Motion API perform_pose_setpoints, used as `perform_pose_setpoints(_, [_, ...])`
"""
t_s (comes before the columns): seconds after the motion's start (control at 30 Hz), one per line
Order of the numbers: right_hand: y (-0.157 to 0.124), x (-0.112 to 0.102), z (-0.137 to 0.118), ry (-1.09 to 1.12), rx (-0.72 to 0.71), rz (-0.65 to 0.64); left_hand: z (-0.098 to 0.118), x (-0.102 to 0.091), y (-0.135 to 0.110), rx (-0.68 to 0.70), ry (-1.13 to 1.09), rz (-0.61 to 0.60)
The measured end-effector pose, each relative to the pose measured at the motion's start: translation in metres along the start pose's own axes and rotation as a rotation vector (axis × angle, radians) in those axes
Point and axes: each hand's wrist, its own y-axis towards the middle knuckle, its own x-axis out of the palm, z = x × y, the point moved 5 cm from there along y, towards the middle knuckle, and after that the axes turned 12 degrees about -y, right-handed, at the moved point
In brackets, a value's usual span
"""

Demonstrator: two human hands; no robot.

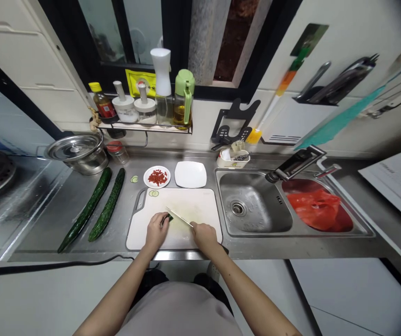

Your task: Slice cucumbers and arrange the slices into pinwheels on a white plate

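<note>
My left hand [156, 229] is curled over a small dark green piece of cucumber [170, 217] on the white cutting board [200, 205], pressing it down. My right hand [203, 234] grips the handle of a knife [178, 216], whose blade runs up and left to the cucumber piece beside my left fingers. Pale cucumber slices lie on the board by the blade. Two whole cucumbers [97, 210] lie on the steel counter left of the board.
A small plate of chopped red chili [157, 177] and an empty white plate [190, 174] sit behind the board. A steel sink [252, 203] lies to the right, a red bag [314, 205] in its second basin. A lidded pot [78, 151] and a condiment rack [144, 105] stand at back left.
</note>
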Motion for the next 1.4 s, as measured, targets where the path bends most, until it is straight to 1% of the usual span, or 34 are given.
perform_pose_setpoints(0.23, [-0.002, 0.0, 0.007, -0.051, 0.028, 0.067, -0.007, -0.007, 0.0, -0.181, -0.1, 0.126])
perform_pose_setpoints(0.43, [-0.001, -0.002, 0.008, -0.049, 0.045, 0.124, -0.019, -0.02, 0.004, -0.299, -0.209, 0.313])
perform_pose_setpoints(0.53, [0.0, -0.002, 0.008, -0.045, 0.036, 0.145, -0.02, -0.026, 0.009, -0.311, -0.22, 0.347])
perform_pose_setpoints(0.67, [0.002, -0.002, 0.007, -0.047, 0.026, 0.175, -0.011, -0.033, 0.018, -0.256, -0.16, 0.333])
perform_pose_setpoints(0.77, [0.003, -0.002, 0.006, -0.048, 0.021, 0.174, 0.002, -0.036, 0.025, -0.179, -0.042, 0.266])
perform_pose_setpoints(0.9, [0.003, -0.004, 0.003, -0.049, 0.005, 0.194, 0.022, -0.034, 0.035, -0.13, 0.163, 0.101])
perform_pose_setpoints(0.97, [0.003, -0.004, 0.002, -0.049, -0.009, 0.211, 0.034, -0.028, 0.039, -0.109, 0.226, -0.011])
perform_pose_setpoints(1.07, [0.002, -0.002, 0.0, -0.056, -0.027, 0.235, 0.05, -0.014, 0.043, -0.071, 0.231, -0.208])
perform_pose_setpoints(1.13, [0.002, -0.001, -0.002, -0.061, -0.038, 0.248, 0.059, -0.004, 0.043, -0.049, 0.226, -0.293])
perform_pose_setpoints(1.27, [-0.001, 0.0, -0.003, -0.069, -0.057, 0.248, 0.07, 0.013, 0.042, -0.031, 0.231, -0.367])
perform_pose_setpoints(1.4, [-0.004, -0.003, -0.001, -0.062, -0.044, 0.253, 0.073, 0.023, 0.041, -0.084, 0.231, -0.439])
